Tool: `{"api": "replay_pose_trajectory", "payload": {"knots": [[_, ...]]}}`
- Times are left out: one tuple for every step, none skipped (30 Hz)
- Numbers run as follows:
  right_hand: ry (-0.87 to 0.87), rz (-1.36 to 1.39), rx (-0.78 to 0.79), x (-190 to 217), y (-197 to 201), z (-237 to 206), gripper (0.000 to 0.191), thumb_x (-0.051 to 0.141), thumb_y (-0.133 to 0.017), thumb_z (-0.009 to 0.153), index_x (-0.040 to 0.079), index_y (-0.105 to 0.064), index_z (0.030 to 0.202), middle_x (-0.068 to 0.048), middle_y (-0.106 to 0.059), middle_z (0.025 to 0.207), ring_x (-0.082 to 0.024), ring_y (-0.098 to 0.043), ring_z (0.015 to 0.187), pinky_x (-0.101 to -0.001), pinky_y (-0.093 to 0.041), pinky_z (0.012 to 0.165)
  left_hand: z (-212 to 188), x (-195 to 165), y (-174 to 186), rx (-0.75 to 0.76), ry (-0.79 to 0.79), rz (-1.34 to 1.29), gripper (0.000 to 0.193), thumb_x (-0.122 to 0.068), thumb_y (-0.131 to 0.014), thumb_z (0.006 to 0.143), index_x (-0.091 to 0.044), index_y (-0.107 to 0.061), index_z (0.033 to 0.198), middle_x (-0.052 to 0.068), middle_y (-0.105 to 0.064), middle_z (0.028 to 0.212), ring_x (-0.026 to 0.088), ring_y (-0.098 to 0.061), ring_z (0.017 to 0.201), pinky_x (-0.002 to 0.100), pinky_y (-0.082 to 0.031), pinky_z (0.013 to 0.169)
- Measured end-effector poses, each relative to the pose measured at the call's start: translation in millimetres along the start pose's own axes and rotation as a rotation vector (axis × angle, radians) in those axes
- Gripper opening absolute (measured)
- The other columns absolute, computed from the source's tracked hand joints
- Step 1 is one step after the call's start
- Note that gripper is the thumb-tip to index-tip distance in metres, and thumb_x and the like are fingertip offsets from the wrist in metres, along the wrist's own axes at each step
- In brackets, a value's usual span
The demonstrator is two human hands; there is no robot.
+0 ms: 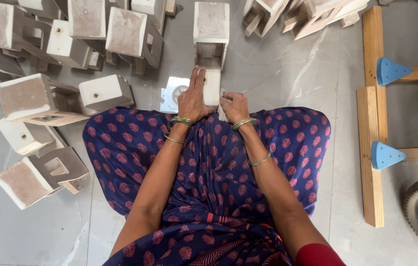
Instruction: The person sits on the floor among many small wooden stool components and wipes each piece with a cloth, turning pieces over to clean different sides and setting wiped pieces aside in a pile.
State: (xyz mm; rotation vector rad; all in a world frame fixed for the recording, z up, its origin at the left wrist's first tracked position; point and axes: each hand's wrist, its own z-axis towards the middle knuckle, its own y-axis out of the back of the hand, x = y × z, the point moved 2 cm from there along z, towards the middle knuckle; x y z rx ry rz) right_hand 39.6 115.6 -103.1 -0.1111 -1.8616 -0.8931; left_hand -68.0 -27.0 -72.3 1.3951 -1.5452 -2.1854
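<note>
two hands [192, 98] [235, 106] on one white wooden piece [211, 49]

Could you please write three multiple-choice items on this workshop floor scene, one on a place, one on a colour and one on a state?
1. Where does the white wooden piece that the hands work on lie?
A. On the floor straight ahead of the knees
B. On the wooden frame at the right
C. On the lap

2. What colour are the triangular caps on the wooden frame?
A. Red
B. Blue
C. Green

3. How is the left hand set?
A. Fist in the air
B. Fingers extended, resting on the piece
C. Holding a hammer

Answers: 1 A, it lies on grey floor beyond the knees. 2 B, both caps are blue. 3 B, the fingers lie extended on it, while the right hand is curled beside it.
</note>
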Motion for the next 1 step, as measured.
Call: {"api": "replay_pose_trajectory", "payload": {"knots": [[-0.018, 0.014, 0.023, 1.5, 3.0, 1.3, 0.035, 0.025, -0.068, 0.085, 0.002, -0.077, 0.110, -0.023, -0.079, 0.099, -0.031, -0.079, 0.094, -0.0342, -0.059, 0.088, -19.6, 1.5, -4.3, 0.000, -0.003, -0.001, 0.121, -0.036, -0.092, 0.054, -0.008, -0.030, 0.154, 0.015, -0.027, 0.165, 0.046, -0.069, 0.103, 0.052, -0.059, 0.075]]}}
